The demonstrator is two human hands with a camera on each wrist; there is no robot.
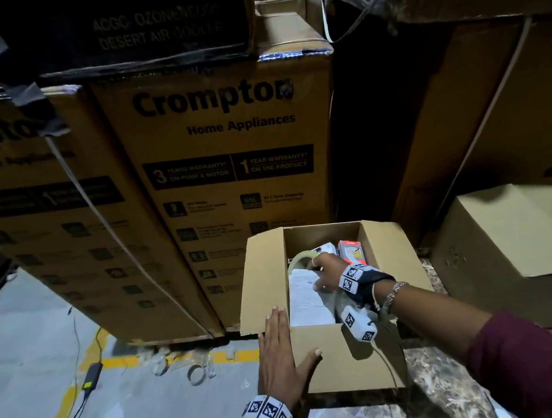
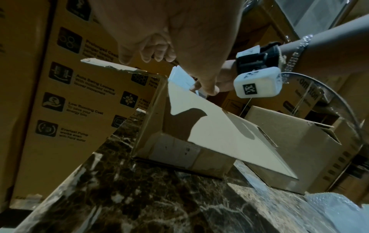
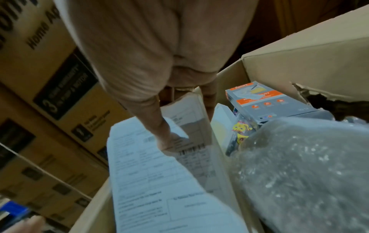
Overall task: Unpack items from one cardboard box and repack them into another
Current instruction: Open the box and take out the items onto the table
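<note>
An open cardboard box (image 1: 338,359) stands on a dark marble top. My left hand (image 1: 291,336) lies flat with straight fingers on the box's near-left corner; in the left wrist view the left hand (image 2: 169,47) rests on the flap edge. My right hand (image 1: 319,275) reaches inside the box and pinches a sheaf of printed paper sheets (image 3: 159,173), thumb on top and fingers behind. Beside the sheets lie a roll of clear tape (image 1: 302,259), a small orange-and-grey carton (image 3: 269,104) and a bubble-wrapped bundle (image 3: 299,173).
A second plain cardboard box (image 1: 509,235) sits to the right on the marble top (image 1: 439,379). Tall Crompton cartons (image 1: 224,180) form a wall right behind. To the left the floor drops away, with a cable and adapter (image 1: 92,374) and a tape ring (image 1: 198,373).
</note>
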